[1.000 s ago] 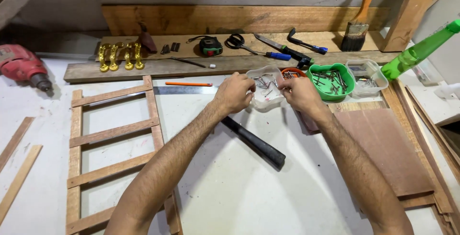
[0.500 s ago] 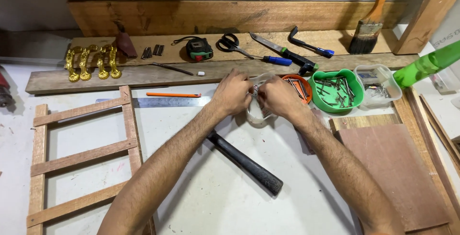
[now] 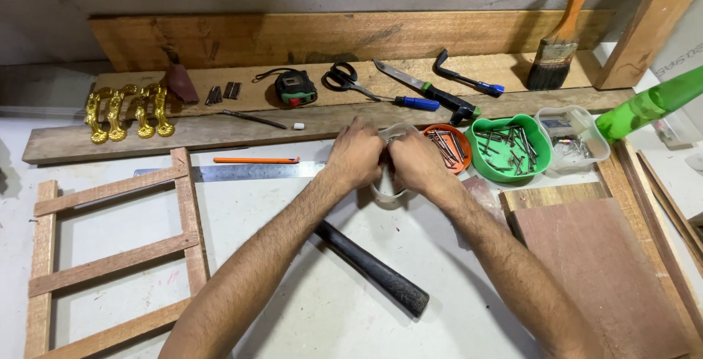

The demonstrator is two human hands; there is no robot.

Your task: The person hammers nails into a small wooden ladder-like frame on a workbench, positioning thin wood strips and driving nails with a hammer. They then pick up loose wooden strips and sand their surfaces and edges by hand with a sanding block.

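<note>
Change: since the earlier frames both hands have drawn together at the middle of the table, and the clear tub has come away from the other tubs toward the person.
Left hand (image 3: 359, 158): grip clenched on the clear tub (image 3: 389, 192) from its 9 o'clock side.
Right hand (image 3: 416, 163): grip clenched on the same tub from 3 o'clock; knuckles touch the left hand's.
Clear tub: mostly hidden between the hands; its contents cannot be told.
Orange bowl (image 3: 447, 146): nails inside, just beside the right hand at 2 o'clock.
Green bowl (image 3: 511, 150): more nails, at 3 o'clock.
Hammer handle (image 3: 370, 267): black, lying under the left forearm at 6 o'clock.
Table (image 3: 307, 308): white.
Wooden frame (image 3: 110, 249): at 8 o'clock.
</note>
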